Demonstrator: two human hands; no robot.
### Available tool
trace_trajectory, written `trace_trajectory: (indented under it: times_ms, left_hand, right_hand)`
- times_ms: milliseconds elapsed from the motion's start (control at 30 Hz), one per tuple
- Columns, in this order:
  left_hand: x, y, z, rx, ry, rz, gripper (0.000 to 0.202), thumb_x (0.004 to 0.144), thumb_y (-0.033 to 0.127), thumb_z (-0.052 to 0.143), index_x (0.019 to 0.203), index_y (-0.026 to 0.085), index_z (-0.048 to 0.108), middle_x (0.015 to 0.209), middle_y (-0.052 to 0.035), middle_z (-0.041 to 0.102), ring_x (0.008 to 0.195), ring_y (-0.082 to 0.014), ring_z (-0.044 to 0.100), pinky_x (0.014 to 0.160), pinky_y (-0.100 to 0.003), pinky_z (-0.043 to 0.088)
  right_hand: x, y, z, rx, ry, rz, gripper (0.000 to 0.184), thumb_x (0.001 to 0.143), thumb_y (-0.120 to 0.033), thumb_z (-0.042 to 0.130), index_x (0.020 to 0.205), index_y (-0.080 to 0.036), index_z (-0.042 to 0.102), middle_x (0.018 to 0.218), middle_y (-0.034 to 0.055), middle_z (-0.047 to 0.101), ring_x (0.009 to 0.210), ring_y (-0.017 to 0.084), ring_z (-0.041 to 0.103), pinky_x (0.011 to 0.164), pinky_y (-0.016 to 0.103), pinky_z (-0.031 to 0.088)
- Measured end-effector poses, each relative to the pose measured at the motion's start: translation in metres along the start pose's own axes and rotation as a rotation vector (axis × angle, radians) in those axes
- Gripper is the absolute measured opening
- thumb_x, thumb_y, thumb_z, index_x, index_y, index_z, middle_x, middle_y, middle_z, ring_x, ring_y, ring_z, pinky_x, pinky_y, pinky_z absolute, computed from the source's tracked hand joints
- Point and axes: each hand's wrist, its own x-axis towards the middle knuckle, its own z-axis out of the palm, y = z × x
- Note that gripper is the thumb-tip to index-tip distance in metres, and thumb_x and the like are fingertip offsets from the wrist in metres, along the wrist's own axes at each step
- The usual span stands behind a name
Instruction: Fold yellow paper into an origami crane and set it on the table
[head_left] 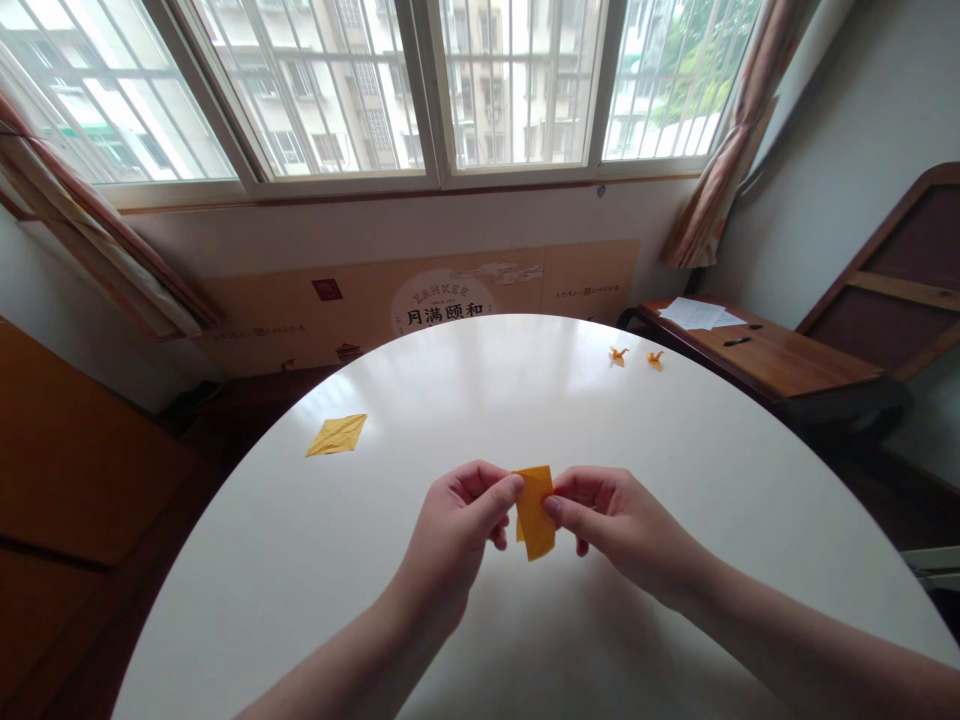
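Observation:
Between my two hands, above the white round table (315, 580), is a folded piece of orange-yellow paper (535, 520). My left hand (474, 515) pinches its upper left edge between thumb and fingers. On the opposite side, my right hand (600, 505) grips the right edge, thumb on the near face. A second layer of the paper shows at its lower left. Farther off to the left, a creased yellow sheet of paper (337, 435) lies flat. Two small orange folded paper cranes (618, 356) stand near the table's far right edge.
Beyond the table at right, a wooden side table (810, 362) bears white papers (697, 313) and a black pen (737, 341). A printed cardboard panel (360, 300) leans under the barred window (510, 90). Curtains (724, 190) hang at both sides, and a brown cabinet (67, 450) stands at left.

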Motion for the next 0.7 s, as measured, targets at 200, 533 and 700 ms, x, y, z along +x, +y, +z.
trace_trajectory:
  times_ms: [200, 533, 700]
  left_hand:
    - [0.0008, -0.0027, 0.0002, 0.015, -0.014, 0.006, 0.027, 0.072, 0.036, 0.077, 0.064, 0.015, 0.061, 0.051, 0.0043, 0.05, 0.048, -0.0068, 0.039, 0.047, -0.018, 0.034]
    - [0.0001, -0.0035, 0.0007, 0.178, -0.105, 0.02, 0.022, 0.074, 0.035, 0.07, 0.069, 0.015, 0.062, 0.057, 0.0021, 0.051, 0.053, -0.0104, 0.044, 0.048, -0.021, 0.04]
    - [0.0029, -0.002, -0.0061, 0.295, -0.26, 0.039, 0.023, 0.078, 0.038, 0.069, 0.076, 0.015, 0.065, 0.068, -0.0015, 0.057, 0.062, -0.0139, 0.05, 0.052, -0.023, 0.045]
  right_hand:
    - [-0.0006, -0.0008, 0.0007, 0.032, 0.024, 0.003, 0.026, 0.09, -0.042, 0.063, 0.087, -0.016, 0.066, 0.078, 0.0038, 0.066, 0.069, 0.015, 0.058, 0.057, 0.025, 0.046]
    - [0.0019, 0.0014, -0.0012, 0.102, 0.154, -0.061, 0.023, 0.09, -0.04, 0.06, 0.082, -0.019, 0.056, 0.074, 0.0, 0.057, 0.067, 0.014, 0.053, 0.055, 0.025, 0.045]
    - [0.0011, -0.0044, -0.0076, -0.008, 0.096, -0.085, 0.018, 0.087, -0.034, 0.06, 0.078, -0.018, 0.057, 0.068, -0.001, 0.055, 0.061, 0.013, 0.049, 0.054, 0.025, 0.04]
